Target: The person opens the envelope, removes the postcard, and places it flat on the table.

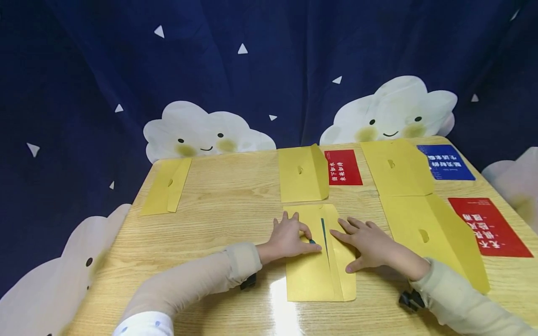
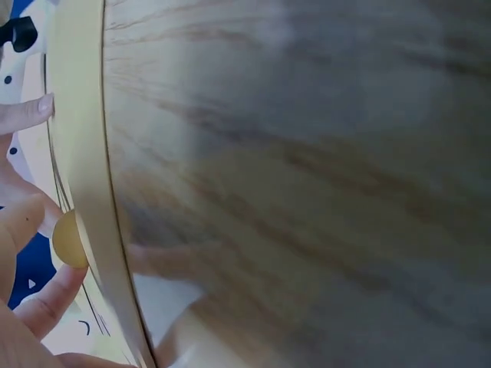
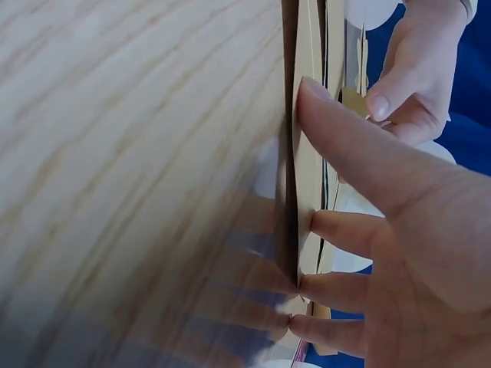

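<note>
A yellow envelope (image 1: 308, 275) lies on the table with its flap turned to the right. Teal shows along the slit beside the flap and at the half-moon cut. My left hand (image 1: 288, 237) rests over its left part. One finger touches the raised half-moon tab (image 2: 69, 239), while the thumb stands a little apart from it in the left wrist view. My right hand (image 1: 371, 245) lies spread along the flap, thumb and fingertips touching its edge. In the right wrist view its fingers (image 3: 341, 230) press lightly on that edge.
Yellow envelopes lie at the far left (image 1: 159, 191), far middle (image 1: 294, 182), far right (image 1: 399, 177) and right (image 1: 412, 219). Beside them are a small red card (image 1: 350, 170), a blue card (image 1: 445, 163) and a larger red card (image 1: 502, 233). A dark curtain (image 1: 231, 79) hangs behind.
</note>
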`<state>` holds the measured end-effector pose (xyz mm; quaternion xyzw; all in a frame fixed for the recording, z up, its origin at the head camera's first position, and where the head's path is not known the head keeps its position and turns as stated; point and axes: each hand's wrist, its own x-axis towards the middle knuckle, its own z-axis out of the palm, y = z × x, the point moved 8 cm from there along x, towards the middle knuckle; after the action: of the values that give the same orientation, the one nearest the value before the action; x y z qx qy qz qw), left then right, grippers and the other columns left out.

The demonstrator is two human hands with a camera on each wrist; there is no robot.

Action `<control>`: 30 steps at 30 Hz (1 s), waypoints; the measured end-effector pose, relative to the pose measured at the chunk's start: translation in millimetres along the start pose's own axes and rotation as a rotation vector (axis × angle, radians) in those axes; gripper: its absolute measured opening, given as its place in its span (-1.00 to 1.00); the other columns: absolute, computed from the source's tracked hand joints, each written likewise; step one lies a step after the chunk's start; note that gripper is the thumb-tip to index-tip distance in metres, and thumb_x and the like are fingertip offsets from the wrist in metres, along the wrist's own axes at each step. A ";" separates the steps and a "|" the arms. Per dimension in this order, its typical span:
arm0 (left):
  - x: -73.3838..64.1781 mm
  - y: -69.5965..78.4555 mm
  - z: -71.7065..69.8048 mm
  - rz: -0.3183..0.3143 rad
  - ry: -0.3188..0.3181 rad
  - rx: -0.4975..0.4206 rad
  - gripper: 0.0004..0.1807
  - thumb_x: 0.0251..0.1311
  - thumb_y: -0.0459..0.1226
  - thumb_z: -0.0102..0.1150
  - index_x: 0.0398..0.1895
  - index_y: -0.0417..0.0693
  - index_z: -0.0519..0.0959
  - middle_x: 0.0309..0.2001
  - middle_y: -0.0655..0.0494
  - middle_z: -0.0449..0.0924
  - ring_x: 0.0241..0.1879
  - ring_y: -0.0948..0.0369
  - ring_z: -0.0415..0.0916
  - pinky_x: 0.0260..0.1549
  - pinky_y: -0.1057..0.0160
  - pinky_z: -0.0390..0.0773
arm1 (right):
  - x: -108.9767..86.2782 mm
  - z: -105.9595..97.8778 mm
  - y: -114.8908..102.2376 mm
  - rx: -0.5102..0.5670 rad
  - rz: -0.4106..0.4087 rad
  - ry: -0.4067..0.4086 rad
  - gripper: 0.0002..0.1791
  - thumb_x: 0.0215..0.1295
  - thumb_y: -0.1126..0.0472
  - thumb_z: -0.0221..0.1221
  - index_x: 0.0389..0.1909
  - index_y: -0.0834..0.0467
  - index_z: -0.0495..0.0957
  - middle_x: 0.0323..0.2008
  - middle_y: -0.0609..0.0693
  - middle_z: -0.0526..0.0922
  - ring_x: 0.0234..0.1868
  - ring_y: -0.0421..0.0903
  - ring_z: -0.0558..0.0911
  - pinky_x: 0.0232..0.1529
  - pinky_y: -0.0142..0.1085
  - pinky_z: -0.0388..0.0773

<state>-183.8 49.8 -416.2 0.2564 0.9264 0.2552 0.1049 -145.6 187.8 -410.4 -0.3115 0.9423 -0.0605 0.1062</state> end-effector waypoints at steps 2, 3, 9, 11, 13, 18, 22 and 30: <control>1.2 3.0 -0.5 0.014 0.010 0.017 -0.74 -0.13 0.08 0.34 -0.63 0.17 0.59 0.18 -0.38 0.26 0.19 -0.45 -0.04 0.02 -0.41 0.01 | -1.0 0.0 0.6 0.000 0.006 0.002 -0.01 -0.22 -0.27 0.32 0.26 0.14 0.31 0.25 0.33 0.22 0.22 0.32 0.20 -0.03 0.29 0.19; 1.7 4.2 -0.6 0.019 0.011 0.031 -0.75 -0.11 0.06 0.35 -0.63 0.17 0.58 0.17 -0.36 0.28 0.18 -0.45 -0.03 0.01 -0.40 0.03 | -1.5 -0.1 1.1 0.000 0.009 0.004 -0.01 -0.23 -0.26 0.33 0.26 0.14 0.31 0.25 0.33 0.22 0.22 0.32 0.20 -0.03 0.30 0.19; 3.8 6.3 1.3 0.032 0.004 0.116 -0.85 -0.07 -0.11 0.32 -0.48 0.09 0.56 0.17 -0.30 0.31 0.16 -0.45 0.03 -0.05 -0.42 0.12 | -1.8 0.4 2.3 0.001 0.018 0.020 0.00 -0.24 -0.27 0.33 0.26 0.13 0.31 0.24 0.32 0.24 0.22 0.31 0.20 -0.03 0.29 0.19; 4.3 5.5 1.7 0.024 -0.003 0.129 -0.76 -0.06 -0.13 0.27 -0.30 0.04 0.53 0.18 -0.29 0.31 0.16 -0.44 0.04 -0.04 -0.41 0.12 | -1.4 0.8 2.1 -0.005 0.017 0.024 0.00 -0.24 -0.29 0.32 0.27 0.12 0.31 0.24 0.31 0.25 0.22 0.31 0.21 -0.03 0.29 0.19; 4.6 4.3 2.0 0.014 -0.010 0.139 -0.61 -0.05 -0.12 0.21 -0.10 0.02 0.46 0.19 -0.25 0.31 0.18 -0.41 0.05 -0.01 -0.39 0.11 | -1.5 1.2 2.4 -0.012 0.021 0.026 0.01 -0.25 -0.29 0.32 0.27 0.12 0.31 0.24 0.31 0.25 0.22 0.30 0.21 -0.03 0.29 0.19; 4.7 1.9 3.9 0.009 -0.039 0.152 -0.40 0.02 -0.12 0.07 0.22 0.12 0.28 0.22 -0.23 0.27 0.23 -0.33 0.03 0.04 -0.37 0.06 | -0.1 1.8 1.8 -0.032 0.030 0.023 0.02 -0.26 -0.33 0.29 0.26 0.11 0.31 0.24 0.30 0.26 0.22 0.30 0.22 -0.03 0.30 0.19; 5.2 2.9 4.5 0.042 -0.067 0.164 -0.36 0.05 -0.15 -0.01 0.30 0.19 0.21 0.28 -0.22 0.18 0.27 -0.27 -0.03 0.04 -0.36 0.07 | 0.5 2.1 1.2 -0.046 0.038 0.015 0.03 -0.27 -0.35 0.28 0.27 0.11 0.31 0.24 0.29 0.26 0.22 0.29 0.22 -0.03 0.30 0.19; 5.4 11.8 10.8 0.177 -0.238 0.096 -0.40 0.21 -0.30 -0.19 0.33 0.36 0.18 0.41 -0.11 -0.16 0.31 -0.25 -0.19 -0.05 -0.47 0.01 | 3.5 2.7 0.4 -0.059 0.039 -0.009 0.03 -0.27 -0.35 0.28 0.27 0.09 0.30 0.25 0.28 0.24 0.22 0.30 0.22 -0.04 0.31 0.18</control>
<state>-179.9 65.9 -419.5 0.3701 0.8923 0.1866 0.1788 -147.9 185.9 -413.6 -0.2962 0.9492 -0.0290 0.1024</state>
